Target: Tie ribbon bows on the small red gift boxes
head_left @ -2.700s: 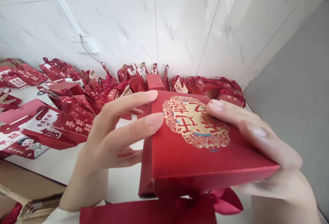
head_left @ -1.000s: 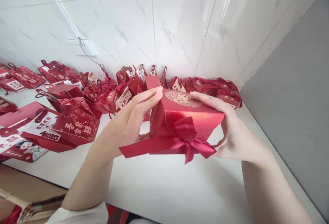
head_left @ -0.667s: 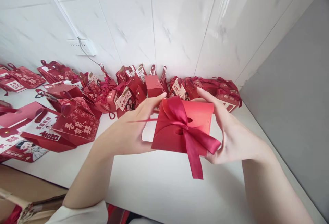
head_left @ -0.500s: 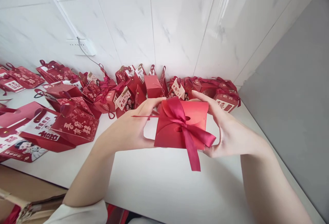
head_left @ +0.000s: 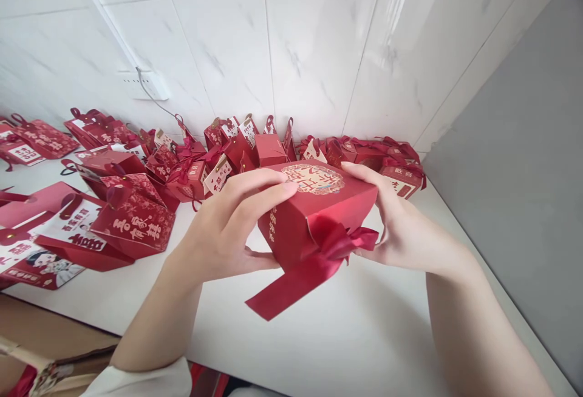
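Between my two hands, above the white table, is a red gift box with a round gold emblem on its upper face. Its ribboned end is tilted towards me and downwards. A dark red satin ribbon bow is tied there, one long tail hanging to the lower left. My left hand grips the left side, two fingers over the top edge and the thumb underneath. On the opposite side my right hand is closed, its index finger along the far top corner and its thumb low behind the bow.
Many red gift boxes line the tiled wall. Larger red boxes with white lettering stand at the left. A cable runs from the wall socket. A grey panel borders the right. Below the table edge sits an open cardboard box.
Both hands have rotated the gift box. Its ribboned end, which faced up at me, now points downwards, and the emblem face has come into view. The ribbon tail swings to the left.
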Motion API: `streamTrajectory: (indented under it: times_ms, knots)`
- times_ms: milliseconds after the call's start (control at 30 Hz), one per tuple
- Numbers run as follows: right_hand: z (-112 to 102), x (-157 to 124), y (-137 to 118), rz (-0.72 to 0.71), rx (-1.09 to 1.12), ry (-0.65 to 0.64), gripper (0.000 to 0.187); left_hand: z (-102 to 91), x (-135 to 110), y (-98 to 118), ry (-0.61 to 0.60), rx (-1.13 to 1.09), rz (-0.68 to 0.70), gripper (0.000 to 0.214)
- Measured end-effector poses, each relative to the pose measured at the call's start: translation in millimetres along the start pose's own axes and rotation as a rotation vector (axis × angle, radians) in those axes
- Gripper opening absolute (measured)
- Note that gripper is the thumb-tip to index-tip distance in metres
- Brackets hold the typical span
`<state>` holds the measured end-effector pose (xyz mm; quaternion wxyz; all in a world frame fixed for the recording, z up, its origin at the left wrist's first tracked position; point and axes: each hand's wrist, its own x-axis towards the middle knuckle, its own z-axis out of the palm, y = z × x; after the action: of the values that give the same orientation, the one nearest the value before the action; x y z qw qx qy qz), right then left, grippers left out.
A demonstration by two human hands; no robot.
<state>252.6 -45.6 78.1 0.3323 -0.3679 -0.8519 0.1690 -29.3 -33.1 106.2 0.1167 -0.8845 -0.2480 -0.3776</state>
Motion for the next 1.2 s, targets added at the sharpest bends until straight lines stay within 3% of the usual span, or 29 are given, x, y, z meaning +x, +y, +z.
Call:
streamTrajectory:
  times_ms: [233,600,1200]
  knots:
    - [-0.1,-0.4,-4.7,-0.024,-0.063,0.014,0.092,-1.7,3.6,2.5,0.029,-0.022,0.043,0.081]
    - [-3.1,-3.2,-7.2,-0.022,-0.183,0.076,0.092,-4.1,3.5,5.9,-0.039,-0.014,-0.072,0.076]
    - [-0.1,-3.0,-6.3,-0.084,-0.354,0.152,0.093,1.3,4.5,0.3,-0.012,-0.031,-0.032,0.07]
